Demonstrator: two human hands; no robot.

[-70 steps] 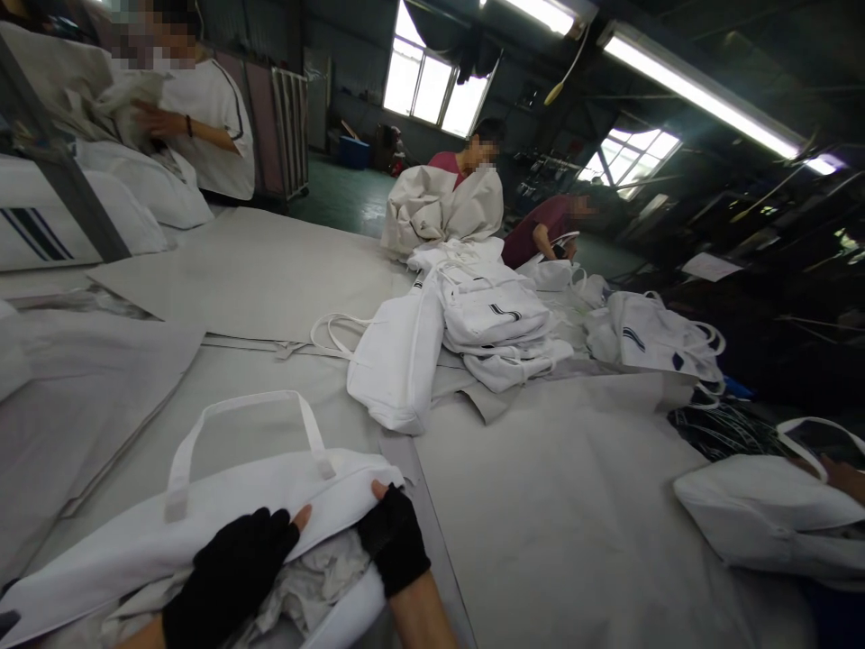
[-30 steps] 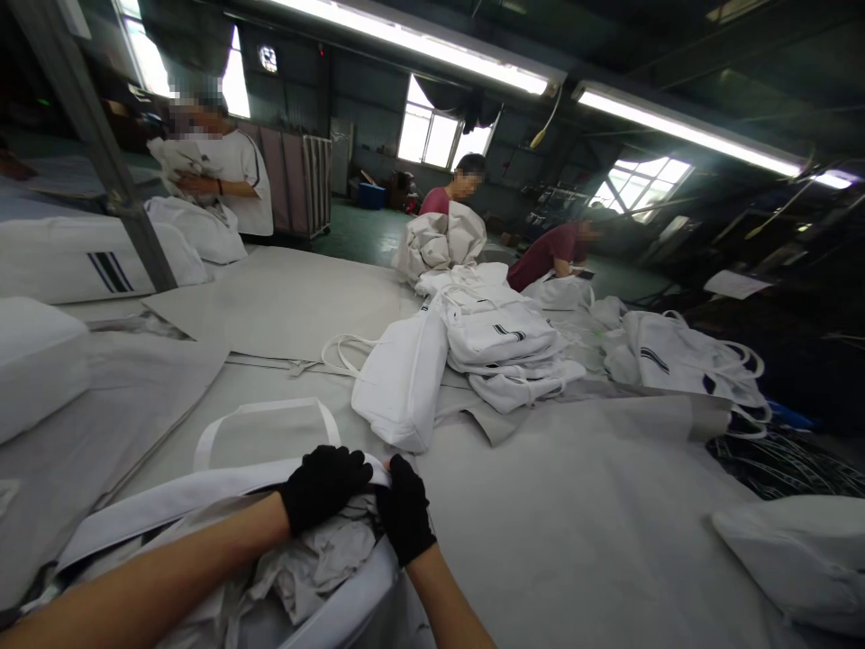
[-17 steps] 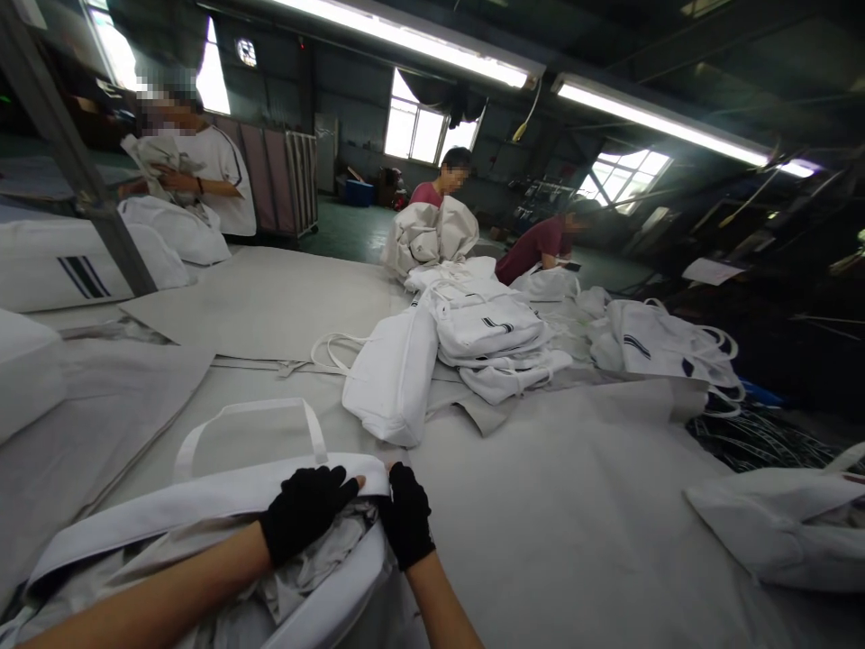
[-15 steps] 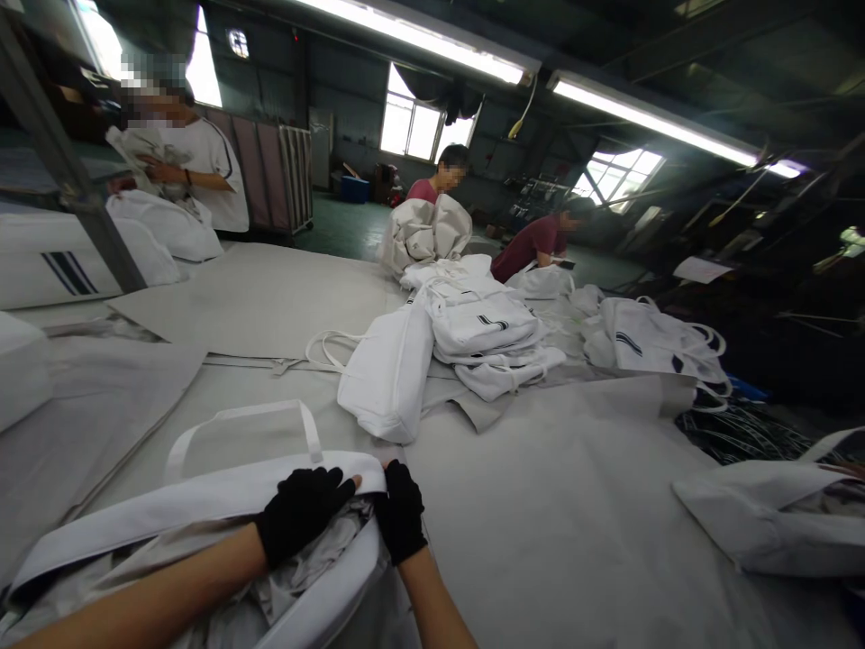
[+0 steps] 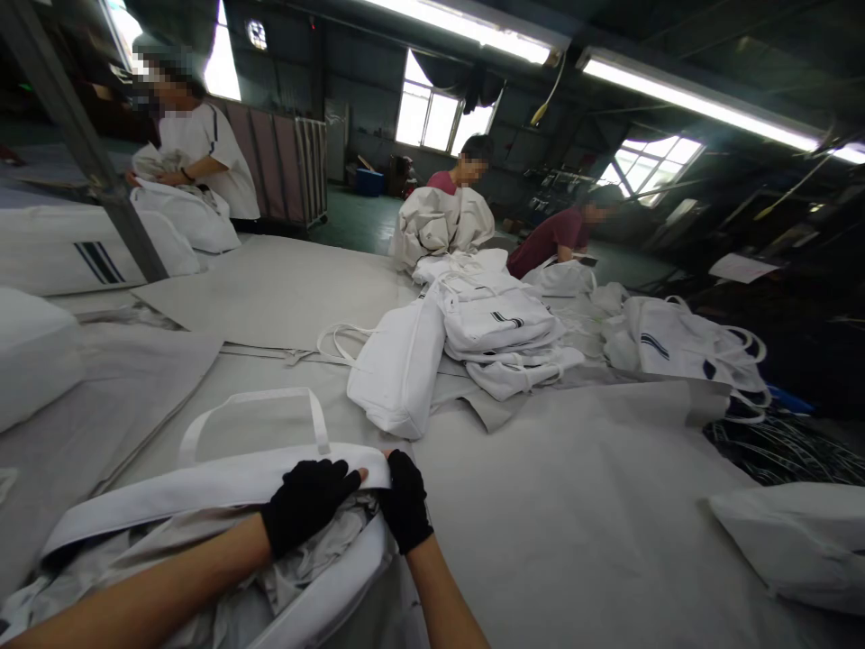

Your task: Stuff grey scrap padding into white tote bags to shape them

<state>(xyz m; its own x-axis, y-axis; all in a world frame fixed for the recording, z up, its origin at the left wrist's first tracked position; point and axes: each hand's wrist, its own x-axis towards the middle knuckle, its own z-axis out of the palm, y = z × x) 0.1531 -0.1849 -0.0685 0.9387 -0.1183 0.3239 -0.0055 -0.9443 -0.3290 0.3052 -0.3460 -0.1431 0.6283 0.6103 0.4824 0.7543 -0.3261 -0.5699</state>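
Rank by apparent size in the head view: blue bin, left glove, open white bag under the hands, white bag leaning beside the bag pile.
Largest to smallest:
1. Open white bag
2. White bag beside the pile
3. Left glove
4. Blue bin

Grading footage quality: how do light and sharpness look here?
Head view: windows and ceiling lamp burn out to white; the right background sinks near black. Head view: nearby bag fairly clear, shadows soft; black gloves lose detail. Head view: room lines lean, probably camera tilt plus wide-lens distortion.
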